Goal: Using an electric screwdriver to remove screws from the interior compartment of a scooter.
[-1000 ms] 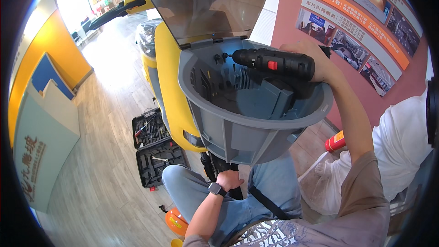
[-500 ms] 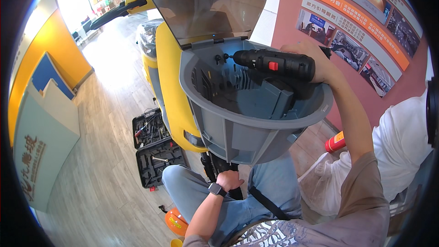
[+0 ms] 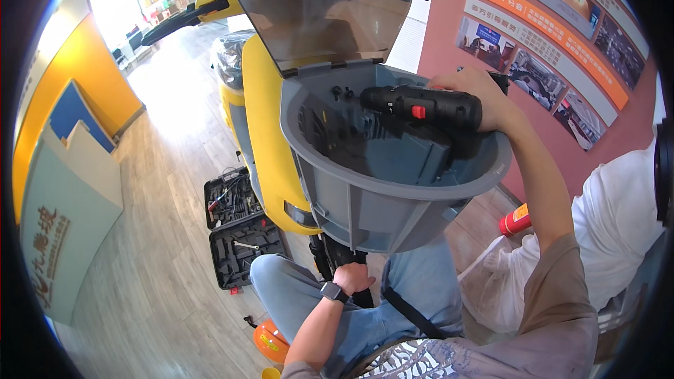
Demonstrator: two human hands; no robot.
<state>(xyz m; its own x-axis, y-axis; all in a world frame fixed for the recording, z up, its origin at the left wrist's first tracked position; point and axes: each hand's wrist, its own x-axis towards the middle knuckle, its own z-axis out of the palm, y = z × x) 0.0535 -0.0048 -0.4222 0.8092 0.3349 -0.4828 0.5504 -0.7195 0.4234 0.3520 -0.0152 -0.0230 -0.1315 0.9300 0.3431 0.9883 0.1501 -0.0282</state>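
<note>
My right hand is closed round the grip of a black cordless drill with a red switch. The drill lies level over the grey plastic basket of a yellow scooter. Its tip points left at dark fasteners on the basket's inner back wall; whether it touches them I cannot tell. Below the basket, my left hand, with a watch on the wrist, is closed on a black part of the scooter's front. A tinted lid stands raised behind the basket.
An open black toolbox with tools lies on the wooden floor at left. Near my left leg is an orange helmet. A red fire extinguisher and a white-covered object stand at right, before a pink wall panel.
The bluish light at the drill's front has gone out. The basket and lid have shifted slightly right in view; my left hand stays in place.
</note>
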